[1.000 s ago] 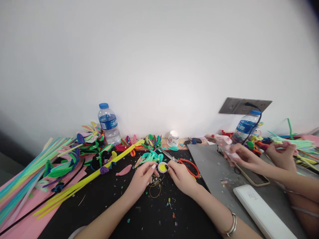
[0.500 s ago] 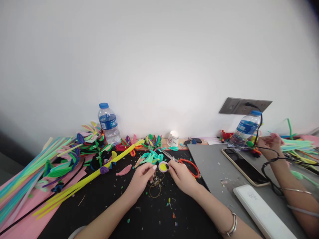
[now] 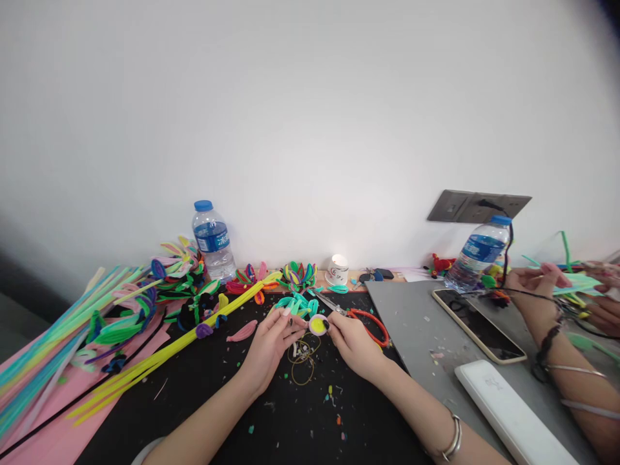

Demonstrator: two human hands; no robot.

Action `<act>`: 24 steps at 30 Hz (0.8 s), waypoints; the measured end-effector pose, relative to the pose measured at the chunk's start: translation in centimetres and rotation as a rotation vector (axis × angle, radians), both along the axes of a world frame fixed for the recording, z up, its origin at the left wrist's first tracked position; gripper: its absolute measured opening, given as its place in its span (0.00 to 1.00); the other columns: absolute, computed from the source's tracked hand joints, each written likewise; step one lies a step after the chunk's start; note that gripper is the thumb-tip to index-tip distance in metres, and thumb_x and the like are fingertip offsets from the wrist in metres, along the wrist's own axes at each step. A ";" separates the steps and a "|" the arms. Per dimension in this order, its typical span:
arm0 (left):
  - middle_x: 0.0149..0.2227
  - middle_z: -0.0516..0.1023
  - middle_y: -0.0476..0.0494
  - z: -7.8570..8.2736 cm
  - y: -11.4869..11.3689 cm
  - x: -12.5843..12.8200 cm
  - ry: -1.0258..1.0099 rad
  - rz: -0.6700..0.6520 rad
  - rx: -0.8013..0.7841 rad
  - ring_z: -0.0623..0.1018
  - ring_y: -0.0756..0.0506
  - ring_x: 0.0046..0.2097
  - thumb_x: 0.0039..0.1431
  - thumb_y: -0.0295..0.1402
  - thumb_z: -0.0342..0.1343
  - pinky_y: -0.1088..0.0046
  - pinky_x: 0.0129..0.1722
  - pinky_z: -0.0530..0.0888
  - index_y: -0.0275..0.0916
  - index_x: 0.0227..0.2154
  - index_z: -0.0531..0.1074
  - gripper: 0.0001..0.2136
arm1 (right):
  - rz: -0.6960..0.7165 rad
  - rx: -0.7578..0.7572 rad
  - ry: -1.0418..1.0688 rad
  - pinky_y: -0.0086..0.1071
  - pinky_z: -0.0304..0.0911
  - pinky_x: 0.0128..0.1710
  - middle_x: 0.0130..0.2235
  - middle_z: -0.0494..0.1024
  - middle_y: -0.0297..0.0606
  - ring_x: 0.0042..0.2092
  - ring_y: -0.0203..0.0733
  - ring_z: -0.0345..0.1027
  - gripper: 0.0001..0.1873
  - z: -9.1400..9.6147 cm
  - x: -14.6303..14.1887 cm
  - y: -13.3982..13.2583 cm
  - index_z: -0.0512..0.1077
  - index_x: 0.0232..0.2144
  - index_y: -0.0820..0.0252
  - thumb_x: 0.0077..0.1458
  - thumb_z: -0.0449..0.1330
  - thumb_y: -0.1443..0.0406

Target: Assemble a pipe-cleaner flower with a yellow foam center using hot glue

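Near the middle of the black mat, my right hand (image 3: 356,341) pinches a small round pipe-cleaner coil (image 3: 318,325), yellow inside with a pale lilac rim. My left hand (image 3: 270,342) is just left of it, palm partly turned up and fingers stretched out, their tips close to the coil's edge; whether they touch it I cannot tell. Thin gold wire loops (image 3: 303,371) lie on the mat below the hands. Behind are turquoise pipe-cleaner pieces (image 3: 298,303) and scissors with red handles (image 3: 371,326). A pink petal shape (image 3: 242,331) lies left of my left hand.
Yellow pipe cleaners (image 3: 159,361) and a multicoloured bundle (image 3: 53,342) lie left. Water bottles (image 3: 212,242) (image 3: 477,252) and a paper cup (image 3: 338,270) stand by the wall. A phone (image 3: 477,326) and a white power bank (image 3: 508,407) lie right, near another person's hand (image 3: 533,290).
My left hand has opened from a pinch and turned its palm upward. My right hand keeps the coil in nearly the same spot. At the right, the other person's hands have shifted.
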State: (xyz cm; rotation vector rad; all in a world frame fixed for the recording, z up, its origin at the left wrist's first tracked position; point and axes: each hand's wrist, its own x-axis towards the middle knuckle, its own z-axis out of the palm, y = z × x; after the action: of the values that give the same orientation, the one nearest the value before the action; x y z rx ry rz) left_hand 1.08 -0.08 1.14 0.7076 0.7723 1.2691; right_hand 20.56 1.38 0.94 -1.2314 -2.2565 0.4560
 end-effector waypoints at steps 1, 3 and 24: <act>0.31 0.77 0.45 0.0 0.0 0.0 -0.008 0.004 -0.012 0.78 0.44 0.39 0.53 0.39 0.62 0.62 0.48 0.72 0.37 0.27 0.72 0.10 | 0.003 -0.003 0.002 0.27 0.51 0.27 0.25 0.65 0.30 0.26 0.35 0.58 0.10 0.0 0.0 0.0 0.60 0.27 0.57 0.62 0.47 0.68; 0.31 0.78 0.45 -0.1 0.1 0.0 -0.015 0.006 -0.030 0.79 0.44 0.38 0.54 0.39 0.61 0.62 0.47 0.73 0.38 0.27 0.71 0.10 | 0.004 -0.007 0.004 0.27 0.51 0.27 0.24 0.64 0.30 0.26 0.35 0.58 0.11 0.1 -0.1 0.0 0.59 0.27 0.57 0.62 0.47 0.68; 0.46 0.80 0.35 0.1 0.1 -0.5 0.089 0.027 -0.062 0.81 0.42 0.40 0.54 0.39 0.59 0.62 0.47 0.72 0.39 0.47 0.69 0.18 | -0.016 -0.018 -0.006 0.27 0.51 0.28 0.25 0.64 0.30 0.27 0.36 0.59 0.10 0.2 0.1 0.0 0.59 0.28 0.57 0.63 0.46 0.67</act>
State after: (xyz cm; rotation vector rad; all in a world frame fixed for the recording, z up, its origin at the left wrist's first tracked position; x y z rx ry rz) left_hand 0.59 0.05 1.26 0.7096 0.8931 1.2395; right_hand 20.70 1.41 1.10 -1.2610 -2.2507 0.4680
